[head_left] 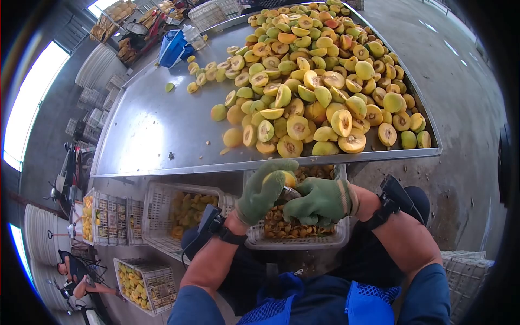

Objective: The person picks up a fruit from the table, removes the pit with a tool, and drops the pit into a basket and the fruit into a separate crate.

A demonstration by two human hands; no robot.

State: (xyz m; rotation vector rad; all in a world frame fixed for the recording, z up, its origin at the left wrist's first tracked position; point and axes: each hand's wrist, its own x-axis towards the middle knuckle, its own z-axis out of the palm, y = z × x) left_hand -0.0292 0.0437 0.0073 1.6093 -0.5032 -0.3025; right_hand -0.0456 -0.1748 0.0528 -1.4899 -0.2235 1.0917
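My left hand [261,195], in a green glove, is closed around a yellow-green fruit piece [287,179]. Against that fruit, my right hand [319,199], also gloved in green, grips a small metal tool [291,193]; its handle is hidden in the fingers. Both hands are close together over a white crate [342,238] holding brown and yellow fruit scraps [281,225]. Just beyond them is the front edge of a metal table [146,130], where a large heap of halved fruit [298,127] lies, many halves cut side up.
Left of my hands stands a white crate [154,216] of fruit pieces, with more filled crates [157,290] farther left. A blue basket [172,49] and a clear bottle [193,38] are on the table's far left. Another person [81,276] sits at lower left.
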